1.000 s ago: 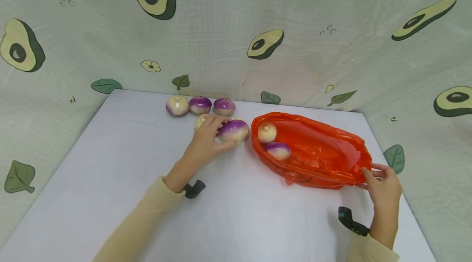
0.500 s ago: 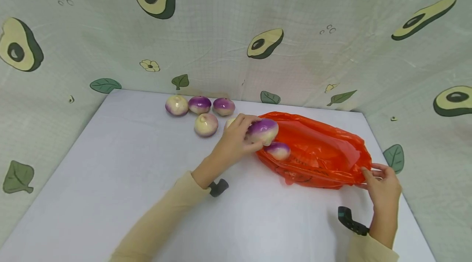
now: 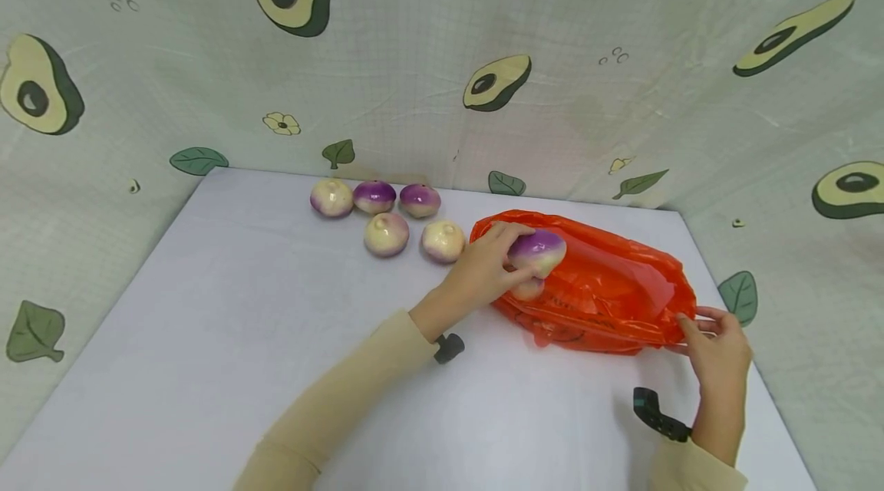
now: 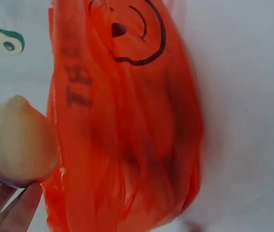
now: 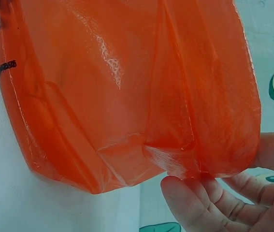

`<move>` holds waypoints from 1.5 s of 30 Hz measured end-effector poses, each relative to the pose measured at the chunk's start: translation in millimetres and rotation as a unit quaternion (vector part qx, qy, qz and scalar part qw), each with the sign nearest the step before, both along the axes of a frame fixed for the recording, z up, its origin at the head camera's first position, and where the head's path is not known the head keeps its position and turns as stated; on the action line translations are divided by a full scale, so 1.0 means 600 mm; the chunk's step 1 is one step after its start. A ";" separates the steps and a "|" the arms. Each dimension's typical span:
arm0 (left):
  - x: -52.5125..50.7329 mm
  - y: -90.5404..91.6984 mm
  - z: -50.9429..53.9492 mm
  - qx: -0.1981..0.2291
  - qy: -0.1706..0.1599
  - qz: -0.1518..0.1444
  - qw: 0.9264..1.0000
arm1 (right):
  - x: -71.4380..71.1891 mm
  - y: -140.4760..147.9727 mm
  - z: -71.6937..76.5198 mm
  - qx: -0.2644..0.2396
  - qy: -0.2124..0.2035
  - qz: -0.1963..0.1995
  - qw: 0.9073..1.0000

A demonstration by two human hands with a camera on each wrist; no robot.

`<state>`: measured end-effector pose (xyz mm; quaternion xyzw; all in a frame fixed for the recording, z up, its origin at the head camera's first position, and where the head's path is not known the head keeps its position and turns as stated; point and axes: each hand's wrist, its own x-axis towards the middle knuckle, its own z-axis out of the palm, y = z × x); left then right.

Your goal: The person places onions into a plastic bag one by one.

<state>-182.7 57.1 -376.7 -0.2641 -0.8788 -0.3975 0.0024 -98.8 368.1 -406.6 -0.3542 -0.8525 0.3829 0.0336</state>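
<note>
My left hand (image 3: 486,265) grips a purple-and-white turnip (image 3: 539,252) above the left part of the red plastic bag's mouth. In the left wrist view, the turnip's pale root end (image 4: 21,145) faces the camera, with fingertips (image 4: 23,208) under it. The red bag (image 3: 608,265) lies on its base with its mouth spread wide. Part of another turnip (image 3: 528,289) shows inside it, below the held one; my left hand hides the rest of that end. At the bag's right end, my right hand (image 3: 721,353) pinches the rim between thumb and fingers, seen closely in the right wrist view.
Left of the bag, several turnips stand on the white table (image 3: 242,307). A back row includes a pale turnip (image 3: 332,198) and a purple turnip (image 3: 420,201). Nearer are two pale turnips, one (image 3: 443,241) close to the bag. A patterned cloth (image 3: 414,115) hangs behind.
My left hand has carried the turnip rightward from the table to over the bag, uncovering two pale turnips on the table. My right hand has stayed at the bag's rim.
</note>
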 end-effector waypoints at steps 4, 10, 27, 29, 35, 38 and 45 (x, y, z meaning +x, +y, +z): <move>-0.009 0.024 -0.007 -0.025 -0.014 0.012 1.000 | 0.000 0.002 -0.001 0.000 -0.002 0.000 1.000; -0.024 0.050 -0.026 -0.042 -0.031 0.031 0.998 | 0.001 0.002 -0.002 0.004 -0.001 0.003 1.000; -0.058 0.097 -0.059 -0.193 -0.012 0.096 0.976 | 0.003 0.004 -0.004 -0.012 0.001 -0.004 1.000; -0.059 0.101 -0.060 -0.209 0.002 0.101 0.973 | 0.003 0.004 -0.004 -0.015 0.001 -0.005 1.000; -0.060 0.104 -0.063 -0.229 0.019 0.104 0.968 | 0.002 0.006 -0.007 -0.016 0.007 -0.008 1.000; -0.058 0.102 -0.061 -0.228 0.018 0.099 0.968 | 0.000 0.011 -0.012 -0.019 0.016 -0.010 1.000; -0.056 0.097 -0.054 -0.224 0.024 0.091 0.970 | 0.001 0.005 -0.003 -0.014 0.003 -0.008 1.000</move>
